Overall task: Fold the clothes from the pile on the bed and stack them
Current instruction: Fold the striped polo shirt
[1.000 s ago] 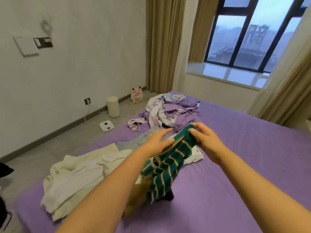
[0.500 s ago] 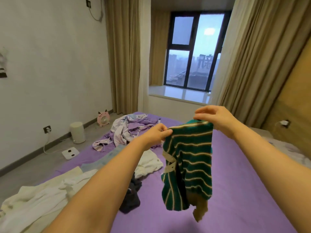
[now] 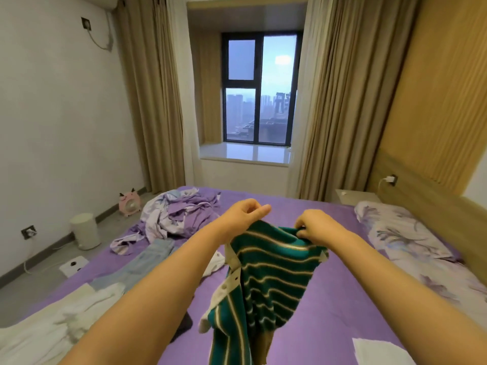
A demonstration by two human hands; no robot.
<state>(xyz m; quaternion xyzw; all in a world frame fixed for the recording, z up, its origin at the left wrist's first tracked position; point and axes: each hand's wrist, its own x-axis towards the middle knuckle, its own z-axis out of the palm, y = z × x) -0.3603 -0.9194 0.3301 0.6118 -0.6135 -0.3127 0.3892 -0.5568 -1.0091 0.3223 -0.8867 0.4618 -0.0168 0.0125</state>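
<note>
**Item: green striped knit top, held aloft over the bed**

Since half a second ago your left hand (image 3: 243, 216) has let go of the top edge, and the dark-green knitted top with cream stripes and a cream button placket (image 3: 266, 280) has swung from a flat spread into a slack drape.

Location: hanging in the air above the purple-sheeted bed (image 3: 337, 306), clear of the sheet as far as the view shows; its lower end runs out of the bottom of the view.

Hands: your right hand (image 3: 315, 227) pinches a bunched fold at the upper edge. Your left hand is loosely curled just above and beside the cloth, grasping nothing.

Handling, as judged: soft, light, limp knit; no stiffness, nothing fragile. It will sag and twist from a single hold, and loose knit may stretch under its own weight. The placket is the firmest line.

Where to hold: you would do best to retake the free upper corner near the placket, so both shoulders are pinched and it hangs square.

Nearby: a crumpled lilac and white heap of clothes (image 3: 179, 217) at the far left of the bed; pale cream garments (image 3: 52, 327) at near left.
</note>
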